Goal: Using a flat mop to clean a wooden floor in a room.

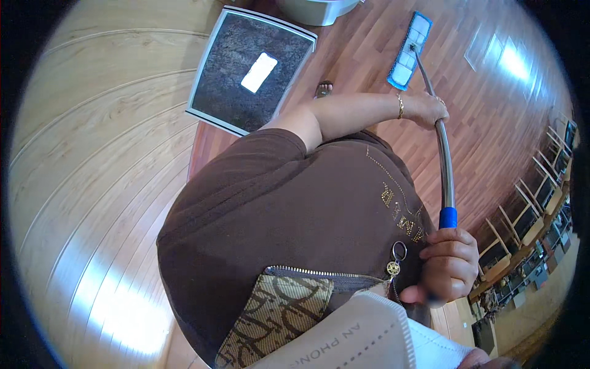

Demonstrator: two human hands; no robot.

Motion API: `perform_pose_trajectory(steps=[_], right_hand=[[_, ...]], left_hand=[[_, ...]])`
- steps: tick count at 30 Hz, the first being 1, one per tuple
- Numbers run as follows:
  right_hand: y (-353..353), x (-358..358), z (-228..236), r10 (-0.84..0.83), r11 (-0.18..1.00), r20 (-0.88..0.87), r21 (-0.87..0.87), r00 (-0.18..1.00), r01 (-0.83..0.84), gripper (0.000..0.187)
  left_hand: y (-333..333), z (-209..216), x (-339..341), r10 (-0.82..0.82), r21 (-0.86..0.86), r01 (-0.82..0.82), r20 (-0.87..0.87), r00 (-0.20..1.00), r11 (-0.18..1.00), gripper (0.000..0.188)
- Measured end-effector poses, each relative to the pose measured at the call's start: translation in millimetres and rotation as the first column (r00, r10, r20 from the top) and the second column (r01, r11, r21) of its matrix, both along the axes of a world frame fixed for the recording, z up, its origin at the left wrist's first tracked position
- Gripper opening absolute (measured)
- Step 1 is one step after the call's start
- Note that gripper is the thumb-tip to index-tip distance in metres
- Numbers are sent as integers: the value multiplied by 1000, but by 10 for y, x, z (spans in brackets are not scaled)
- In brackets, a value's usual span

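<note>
A flat mop with a blue-fringed, pale pad (402, 67) lies against the wooden floor at the upper right. From it a metal mop handle (447, 166) runs back toward me, ending in a blue grip (448, 218). My left arm reaches across my body, and my left hand (428, 111) is closed around the lower part of the handle. Closer to me, at the lower right, my right hand (452, 264) wraps round the handle's top end, just past the blue part. That hand covers the very end of the handle.
A small dark-topped table (224, 80) with a pale edge stands at upper left, a bright-screened phone (259, 72) lying on it. Behind it is a light-coloured container (322, 12). Chairs and desks (528, 215) line the right. Wood-patterned panels (104, 123) fill the left.
</note>
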State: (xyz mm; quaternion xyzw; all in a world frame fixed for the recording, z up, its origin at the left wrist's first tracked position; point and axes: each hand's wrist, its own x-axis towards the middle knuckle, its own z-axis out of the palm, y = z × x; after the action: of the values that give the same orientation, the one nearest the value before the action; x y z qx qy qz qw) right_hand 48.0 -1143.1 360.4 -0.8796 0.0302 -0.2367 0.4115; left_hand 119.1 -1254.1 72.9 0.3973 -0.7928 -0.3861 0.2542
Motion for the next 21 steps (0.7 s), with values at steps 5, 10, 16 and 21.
perform_pose_trajectory(steps=[5,10,16,21], right_hand=[[-22,76,-79,-3,1000,93,18,996,1,45],[-217,83,-137,-407,913,135,38,904,405,40],[-861,-3,-484,-360,933,48,13,932,360,36],[-1317,74,-1354,-402,898,-249,82,881,432,20]], left_hand=[[-24,-39,60,6,-28,-8,-47,999,1000,17],[24,596,576,89,46,-80,-276,957,996,61],[593,2442,1453,-71,57,175,-760,647,983,63],[1033,3126,1352,-269,-390,37,-561,783,920,62]])
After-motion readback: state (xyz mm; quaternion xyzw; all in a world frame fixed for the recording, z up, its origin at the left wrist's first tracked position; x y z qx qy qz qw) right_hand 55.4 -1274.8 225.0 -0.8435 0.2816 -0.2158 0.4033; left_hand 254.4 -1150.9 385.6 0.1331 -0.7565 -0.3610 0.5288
